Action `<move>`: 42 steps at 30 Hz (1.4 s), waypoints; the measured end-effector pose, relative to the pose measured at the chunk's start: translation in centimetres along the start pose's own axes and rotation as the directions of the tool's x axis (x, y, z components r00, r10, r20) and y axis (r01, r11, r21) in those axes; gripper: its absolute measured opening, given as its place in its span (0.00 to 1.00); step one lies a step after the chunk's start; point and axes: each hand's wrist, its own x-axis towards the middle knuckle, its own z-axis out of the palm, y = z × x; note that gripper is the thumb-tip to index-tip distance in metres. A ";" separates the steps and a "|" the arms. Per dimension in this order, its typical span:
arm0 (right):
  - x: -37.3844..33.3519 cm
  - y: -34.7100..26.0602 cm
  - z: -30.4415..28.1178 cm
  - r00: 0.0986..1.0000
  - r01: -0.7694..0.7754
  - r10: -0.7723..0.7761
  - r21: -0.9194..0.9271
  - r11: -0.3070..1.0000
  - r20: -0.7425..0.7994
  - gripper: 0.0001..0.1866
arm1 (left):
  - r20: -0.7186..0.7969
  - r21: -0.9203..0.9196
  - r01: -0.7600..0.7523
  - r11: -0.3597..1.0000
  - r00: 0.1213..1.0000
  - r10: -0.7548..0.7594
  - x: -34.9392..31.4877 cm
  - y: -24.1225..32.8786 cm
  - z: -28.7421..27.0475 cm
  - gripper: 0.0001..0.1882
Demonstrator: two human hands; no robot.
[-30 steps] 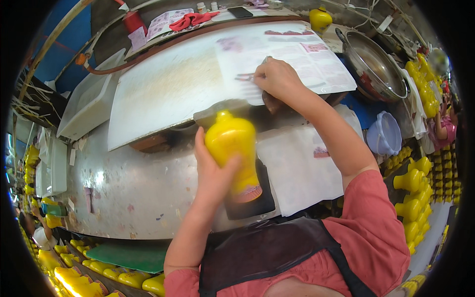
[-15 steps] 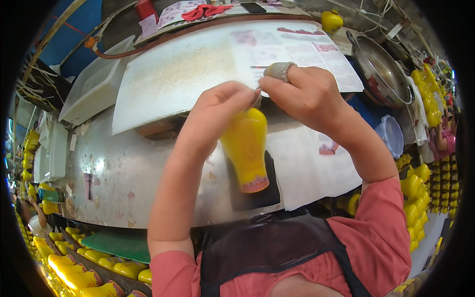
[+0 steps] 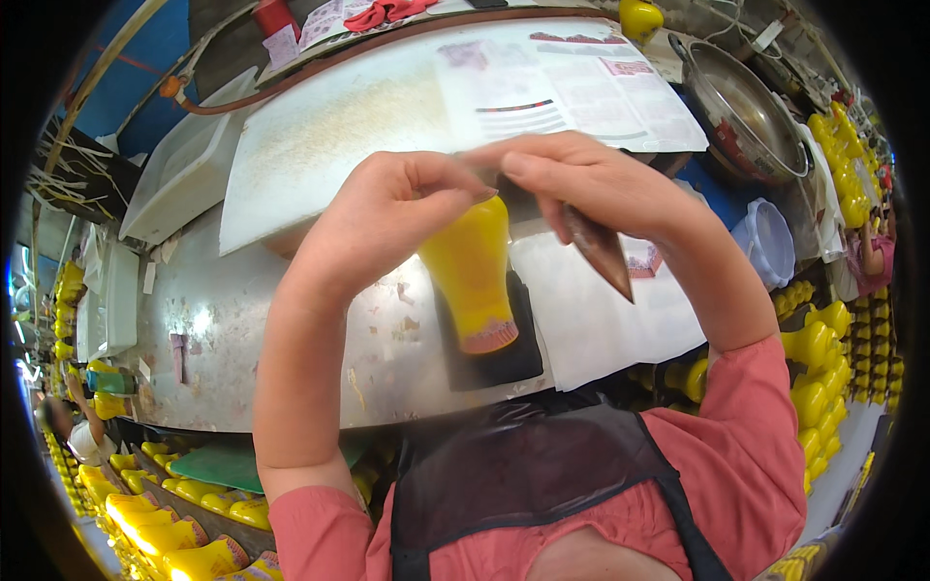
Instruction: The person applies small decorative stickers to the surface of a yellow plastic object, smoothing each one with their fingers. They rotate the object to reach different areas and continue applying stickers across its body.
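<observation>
A yellow vase [image 3: 467,276] with a pink patterned band at its near end lies over a black pad [image 3: 494,370]. My left hand [image 3: 402,198] is closed at the vase's far end, thumb and forefinger pinched together over it. The fingers hide part of that end. Just right of it, my right hand [image 3: 591,179] holds a dark brown, flat, pointed tool [image 3: 598,254] in its curled fingers, tip toward the near right. The right fingertips reach close to the left ones. What lies between them is hidden.
Beyond the hands lies a white board [image 3: 339,145] with printed sheets. White paper [image 3: 601,334] covers the metal table's right side. A large metal pan [image 3: 741,111] and a pale blue bucket [image 3: 765,242] stand at the right. Several yellow vases [image 3: 174,533] lie at the lower left.
My right hand has turned, swinging the brown pointed tool into view. A grey textured thing at that hand has gone out of sight. A dark strip on the board is uncovered.
</observation>
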 end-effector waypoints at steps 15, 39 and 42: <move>4.1 4.8 3.3 0.944 -0.241 0.229 -0.022 0.970 -0.236 0.17 | -0.296 -0.016 0.162 0.987 0.942 -0.159 1.6 -6.8 -0.3 0.09; -1.2 1.5 4.1 0.954 -0.104 0.134 0.122 0.987 -0.267 0.07 | -0.161 -0.200 -0.074 0.977 0.986 0.042 -1.1 -4.5 0.2 0.06; -1.6 1.6 4.1 0.953 -0.081 0.123 0.162 0.983 -0.275 0.07 | -0.154 -0.197 -0.063 0.978 0.988 0.033 -1.0 -4.4 0.1 0.06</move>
